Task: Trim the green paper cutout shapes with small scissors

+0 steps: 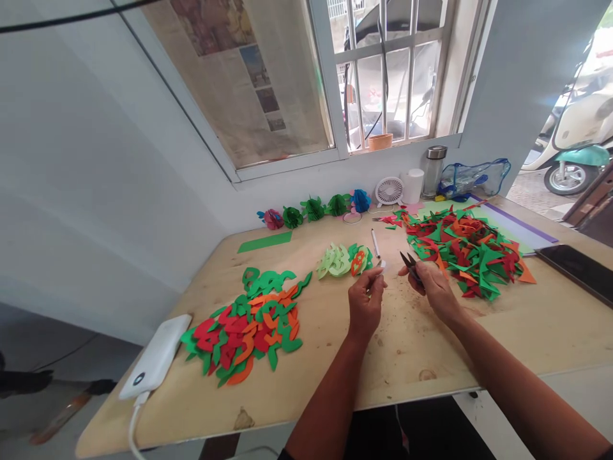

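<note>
Green, red and orange paper shapes (249, 326), curved and leaf-like, heaped on the left of the table (325, 367); by judgement, finished cuttings. Pale green shapes (334, 260), grouped mid-table, next to a small green-and-orange cluster (360, 259); seemingly finished too. Angular scraps (472, 249) in green, red and orange, piled at the right; probably offcuts.

Left hand (366, 300): fingers drawn together in a pinch, with a small whitish piece (382, 264) at the tips, probably paper; outline too small to tell. Right hand (433, 287): fingers curled around dark scissors (410, 266), blades slightly parted, pointing toward the far side, apart from the piece.

State of work: much apparently cut and sorted; held piece possibly mid-trim, not between the blades; amount left impossible to tell. Green strip (265, 242), plain and straight-edged, lying flat at the back left, perhaps stock for later.

Also listed: white pen (375, 243) just beyond the left hand; row of paper flowers (313, 209) along the wall; phone (579, 271) beyond the scraps
</note>
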A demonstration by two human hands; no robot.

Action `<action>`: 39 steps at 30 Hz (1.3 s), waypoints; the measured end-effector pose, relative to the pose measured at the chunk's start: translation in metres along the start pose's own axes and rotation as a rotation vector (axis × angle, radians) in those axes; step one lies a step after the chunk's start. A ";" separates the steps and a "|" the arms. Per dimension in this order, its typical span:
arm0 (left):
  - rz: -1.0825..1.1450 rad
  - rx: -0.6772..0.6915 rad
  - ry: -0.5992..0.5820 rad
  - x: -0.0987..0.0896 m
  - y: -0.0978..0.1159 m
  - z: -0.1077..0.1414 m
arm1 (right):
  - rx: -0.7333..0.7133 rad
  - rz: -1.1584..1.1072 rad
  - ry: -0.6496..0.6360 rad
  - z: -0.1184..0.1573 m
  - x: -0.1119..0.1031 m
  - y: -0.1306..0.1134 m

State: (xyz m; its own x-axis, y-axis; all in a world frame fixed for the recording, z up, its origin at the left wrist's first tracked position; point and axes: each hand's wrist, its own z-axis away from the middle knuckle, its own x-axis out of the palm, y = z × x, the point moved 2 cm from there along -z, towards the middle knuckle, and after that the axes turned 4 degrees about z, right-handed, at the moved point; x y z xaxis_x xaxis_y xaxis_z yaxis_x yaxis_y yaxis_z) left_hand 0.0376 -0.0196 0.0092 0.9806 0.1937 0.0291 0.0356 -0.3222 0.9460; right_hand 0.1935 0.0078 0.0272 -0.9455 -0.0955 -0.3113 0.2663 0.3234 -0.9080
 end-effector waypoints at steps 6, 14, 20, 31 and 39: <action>0.068 0.005 0.031 -0.002 0.002 0.001 | -0.001 0.131 -0.087 0.001 0.003 -0.001; 0.076 0.038 0.007 -0.001 0.009 0.002 | -0.019 0.162 -0.141 0.002 0.007 -0.007; 0.062 0.036 -0.022 0.000 0.007 0.003 | -0.063 0.172 -0.122 0.002 0.007 -0.002; 0.038 0.025 -0.032 -0.001 0.005 0.004 | -0.072 0.152 -0.137 0.002 0.008 0.001; 0.025 0.016 -0.046 -0.001 0.006 0.005 | -0.064 0.158 -0.144 0.002 0.008 -0.001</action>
State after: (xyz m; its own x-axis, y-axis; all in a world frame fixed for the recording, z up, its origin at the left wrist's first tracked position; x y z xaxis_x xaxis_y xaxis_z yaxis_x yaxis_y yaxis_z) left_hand 0.0375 -0.0267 0.0130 0.9891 0.1424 0.0369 0.0141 -0.3412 0.9399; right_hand 0.1861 0.0048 0.0246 -0.8550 -0.1709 -0.4897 0.3926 0.4037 -0.8264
